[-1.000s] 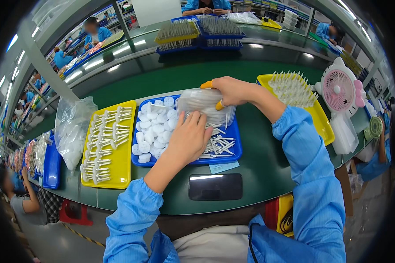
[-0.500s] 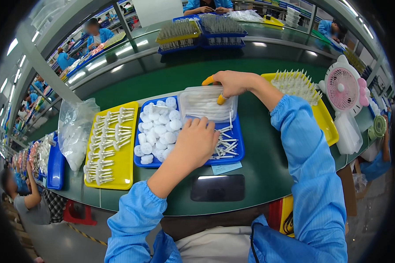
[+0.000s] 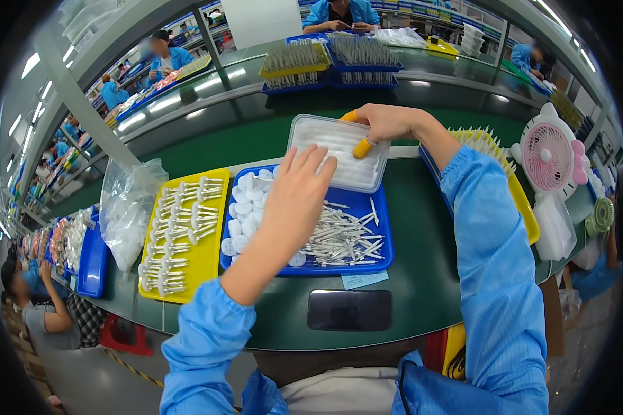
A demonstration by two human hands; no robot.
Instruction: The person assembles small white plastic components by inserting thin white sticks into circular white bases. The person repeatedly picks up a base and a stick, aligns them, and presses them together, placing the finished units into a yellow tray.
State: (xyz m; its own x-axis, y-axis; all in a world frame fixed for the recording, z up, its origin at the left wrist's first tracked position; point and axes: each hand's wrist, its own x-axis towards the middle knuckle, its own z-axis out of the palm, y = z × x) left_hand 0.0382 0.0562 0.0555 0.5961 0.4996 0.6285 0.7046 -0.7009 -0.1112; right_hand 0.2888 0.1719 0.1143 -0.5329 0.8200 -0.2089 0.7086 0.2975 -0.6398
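Over green bench, right hand (image 3: 387, 123) pinches clear tray (image 3: 339, 152), wrist bent.

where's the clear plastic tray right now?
In the head view the clear plastic tray is centre-top, over the far edge of the blue tray, gripped by the right hand; the left hand hovers beside it.

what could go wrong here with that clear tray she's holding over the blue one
1. The clear plastic tray is pinched only at its far edge by the right hand, so it may tip and spill.
2. The left hand hovers low over the blue tray; it might knock the white discs or thin white sticks out.
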